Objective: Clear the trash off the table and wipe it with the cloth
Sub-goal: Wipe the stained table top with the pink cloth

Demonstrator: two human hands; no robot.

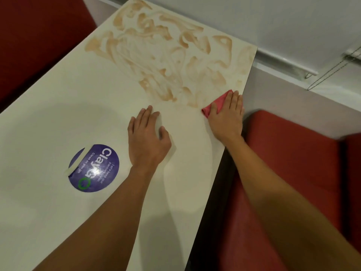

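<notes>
One white surface [58, 124] fills most of the view, and on it lies one cloth [223, 99], pinkish red and bunched small. There are two hands, both bare and well apart from each other.

The right hand [226, 118] lies flat on top of the cloth with straight fingers spread, pressing it down right at the surface's right edge. Most of the cloth is hidden under the palm. One corner pokes out beside the thumb and a bit more shows between thumb and forefinger. The left hand [147, 137] rests palm down on the bare surface to the left of the cloth, fingers relaxed and holding nothing. It does not touch the cloth.

A broad patch of brown smears [166, 49] covers the far half of the surface in swirls and streaks. Its near edge reaches almost to the cloth and stops just beyond the left hand's fingertips.

One round purple sticker [94, 168] with white lettering sits on the near part of the surface, left of the left forearm, with a pale strip [77, 163] across its edge.

Red seats flank the surface, one on the right [293, 153] and one at upper left [29, 45]. A blind cord [328, 73] hangs by the wall at upper right.
</notes>
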